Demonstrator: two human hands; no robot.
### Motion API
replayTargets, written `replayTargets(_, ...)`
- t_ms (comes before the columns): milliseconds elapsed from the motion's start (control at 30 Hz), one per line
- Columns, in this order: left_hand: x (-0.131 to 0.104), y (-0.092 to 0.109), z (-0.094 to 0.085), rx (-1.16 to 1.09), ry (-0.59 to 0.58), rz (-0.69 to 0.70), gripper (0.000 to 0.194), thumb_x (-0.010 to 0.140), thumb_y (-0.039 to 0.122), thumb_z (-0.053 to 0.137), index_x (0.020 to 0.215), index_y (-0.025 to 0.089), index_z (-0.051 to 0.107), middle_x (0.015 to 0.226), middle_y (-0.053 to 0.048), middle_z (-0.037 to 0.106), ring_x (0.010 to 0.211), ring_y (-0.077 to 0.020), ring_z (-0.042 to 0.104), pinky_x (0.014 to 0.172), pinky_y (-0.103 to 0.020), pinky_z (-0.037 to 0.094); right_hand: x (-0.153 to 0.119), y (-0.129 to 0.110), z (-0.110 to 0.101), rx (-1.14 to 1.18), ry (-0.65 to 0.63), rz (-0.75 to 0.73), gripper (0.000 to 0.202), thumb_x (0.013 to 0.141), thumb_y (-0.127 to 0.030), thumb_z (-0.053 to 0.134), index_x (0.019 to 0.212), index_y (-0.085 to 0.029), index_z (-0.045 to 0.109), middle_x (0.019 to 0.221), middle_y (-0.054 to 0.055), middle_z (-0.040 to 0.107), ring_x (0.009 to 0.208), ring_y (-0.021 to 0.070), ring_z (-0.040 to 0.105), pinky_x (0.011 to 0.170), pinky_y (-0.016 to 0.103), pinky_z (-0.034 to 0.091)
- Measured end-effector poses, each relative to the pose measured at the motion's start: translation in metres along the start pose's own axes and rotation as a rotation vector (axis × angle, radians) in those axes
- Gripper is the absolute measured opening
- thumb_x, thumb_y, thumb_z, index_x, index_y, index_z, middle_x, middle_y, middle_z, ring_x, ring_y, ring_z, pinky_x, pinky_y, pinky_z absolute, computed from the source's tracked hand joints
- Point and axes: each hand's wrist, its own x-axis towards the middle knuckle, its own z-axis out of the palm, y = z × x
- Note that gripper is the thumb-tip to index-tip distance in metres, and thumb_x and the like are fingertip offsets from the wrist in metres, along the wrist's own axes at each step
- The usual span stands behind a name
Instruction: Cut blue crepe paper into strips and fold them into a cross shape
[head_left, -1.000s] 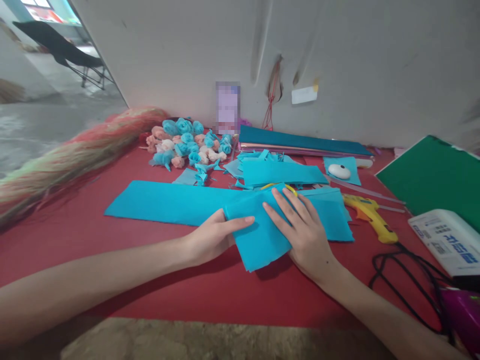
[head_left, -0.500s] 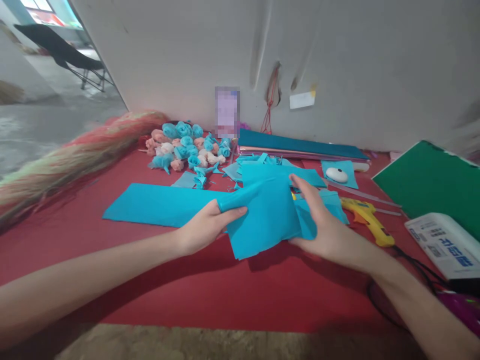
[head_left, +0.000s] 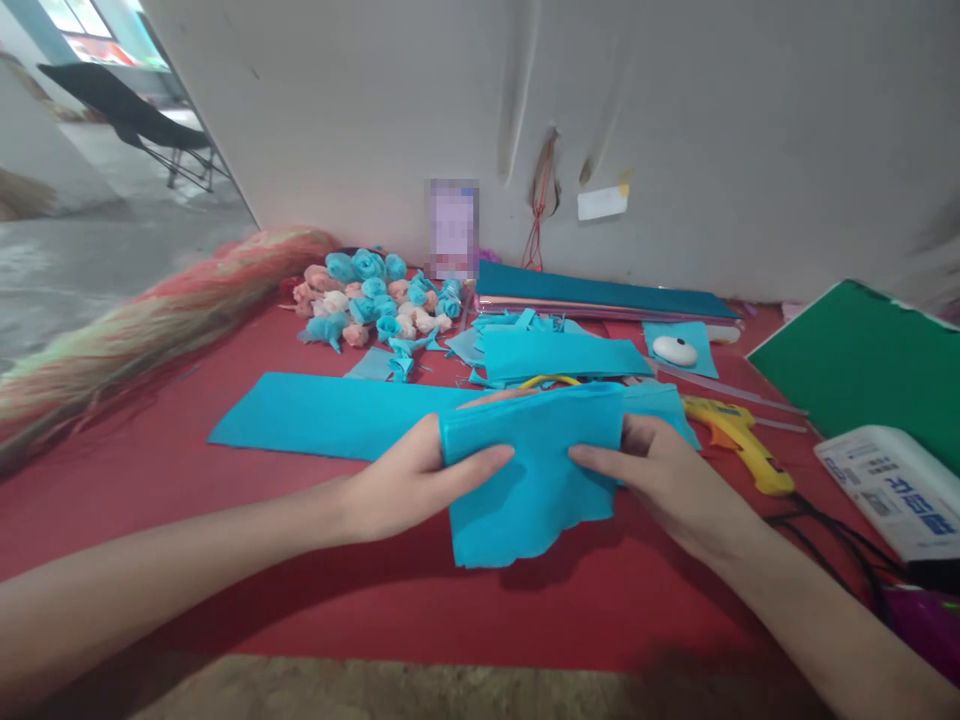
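Note:
A folded piece of blue crepe paper (head_left: 536,475) is held up above the red table between both hands. My left hand (head_left: 409,475) pinches its left edge, thumb on the near face and fingers behind. On the right side my right hand (head_left: 660,465) grips the paper the same way, its fingertips partly hidden. The lower edge of the paper hangs uneven. Behind it lie a long folded blue paper strip (head_left: 322,415) and a stack of blue paper (head_left: 566,355). Part of a yellow handle (head_left: 551,380) shows just above the held paper.
Blue, pink and white paper roses (head_left: 375,300) cluster at the back left, by a bundle of coarse fibre (head_left: 172,300). On the right are a yellow glue gun (head_left: 742,440) with a black cord, a white oval object (head_left: 675,350), a white box (head_left: 889,490) and a green board (head_left: 847,370).
My right hand has closed on the right side of the paper, where it was spread beside it. The paper has come lower and nearer, and now hangs flatter between both hands.

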Motion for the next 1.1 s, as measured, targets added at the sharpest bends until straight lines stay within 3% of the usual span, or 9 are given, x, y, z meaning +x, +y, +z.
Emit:
replayTargets(67,-0.002,-0.001,0.0,0.058,0.022,0.056,0.041,0.089,0.023,0.052,0.129,0.033,0.047,0.136,0.005,0.048,0.114,-0.0165,0.055,0.083,-0.019,0.052,-0.002,0.0,0.002,0.029,0.008,0.01,0.021,0.063,-0.034,0.078,0.082,-0.025,0.071,0.086,0.002,0.073,0.081,0.0214,0.069,0.069,0.03,0.057)
replayTargets(200,-0.002,-0.005,-0.001,0.128,0.073,0.105,0.039,0.09,0.022,0.051,0.129,0.029,0.046,0.134,0.002,0.05,0.116,-0.0157,0.053,0.091,-0.019,0.049,-0.004,-0.002,0.004,0.048,0.012,0.047,0.023,0.062,-0.034,0.078,0.082,-0.025,0.071,0.088,0.002,0.073,0.084,0.0225,0.068,0.072,0.033,0.057)
replayTargets(433,0.0,-0.006,-0.001,0.02,0.059,0.049,0.034,0.091,0.026,0.049,0.125,0.029,0.051,0.138,0.002,0.047,0.118,-0.0185,0.052,0.085,-0.02,0.052,-0.003,-0.002,0.005,0.044,0.003,0.08,0.024,0.063,-0.035,0.077,0.084,-0.024,0.072,0.093,0.003,0.072,0.086,0.0236,0.067,0.078,0.038,0.055)
replayTargets(600,0.001,-0.009,-0.004,-0.091,0.057,-0.005,0.04,0.091,0.029,0.05,0.131,0.031,0.044,0.136,0.0,0.049,0.113,-0.0204,0.056,0.08,-0.023,0.054,-0.002,0.004,0.003,0.085,-0.026,0.111,0.028,0.066,-0.035,0.075,0.092,-0.024,0.071,0.097,0.004,0.072,0.088,0.0238,0.066,0.08,0.039,0.054)
replayTargets(733,0.001,-0.012,-0.006,-0.01,0.104,0.036,0.031,0.091,0.03,0.051,0.122,0.028,0.053,0.133,-0.001,0.051,0.119,-0.0219,0.051,0.084,-0.022,0.052,-0.002,0.007,0.004,0.094,-0.023,0.111,0.03,0.066,-0.033,0.075,0.094,-0.023,0.071,0.097,0.004,0.072,0.089,0.0231,0.066,0.081,0.038,0.054)
replayTargets(800,0.0,-0.014,-0.006,-0.03,0.107,0.03,0.033,0.092,0.033,0.049,0.125,0.03,0.05,0.134,-0.001,0.05,0.121,-0.0227,0.049,0.086,-0.023,0.052,-0.001,0.007,0.005,0.121,-0.012,0.108,0.03,0.066,-0.032,0.075,0.094,-0.023,0.07,0.097,0.004,0.072,0.09,0.0235,0.066,0.082,0.039,0.054)
replayTargets(900,-0.002,-0.016,-0.008,-0.14,0.0,0.065,0.056,0.088,0.047,0.05,0.139,0.036,0.029,0.145,-0.001,0.037,0.127,-0.0267,0.043,0.092,-0.03,0.05,-0.001,0.007,0.007,0.202,0.047,0.084,0.026,0.068,-0.032,0.074,0.092,-0.023,0.069,0.102,0.003,0.07,0.097,0.025,0.064,0.084,0.04,0.053)
replayTargets(1000,-0.004,-0.015,-0.01,-0.041,-0.089,0.192,0.096,0.068,0.057,0.067,0.143,0.04,0.01,0.154,0.001,0.012,0.138,-0.0323,0.017,0.108,-0.038,0.034,-0.002,0.009,0.01,0.293,0.118,0.055,0.025,0.07,-0.033,0.072,0.093,-0.024,0.067,0.107,0.002,0.069,0.104,0.0252,0.06,0.086,0.039,0.052)
replayTargets(1100,-0.006,-0.012,-0.008,0.141,-0.025,0.214,0.116,0.057,0.055,0.077,0.144,0.04,0.001,0.155,0.002,-0.002,0.139,-0.0347,0.0,0.113,-0.045,0.017,-0.006,0.013,0.016,0.342,0.148,0.062,0.024,0.07,-0.034,0.072,0.091,-0.024,0.066,0.106,0.003,0.069,0.104,0.0261,0.06,0.086,0.04,0.051)
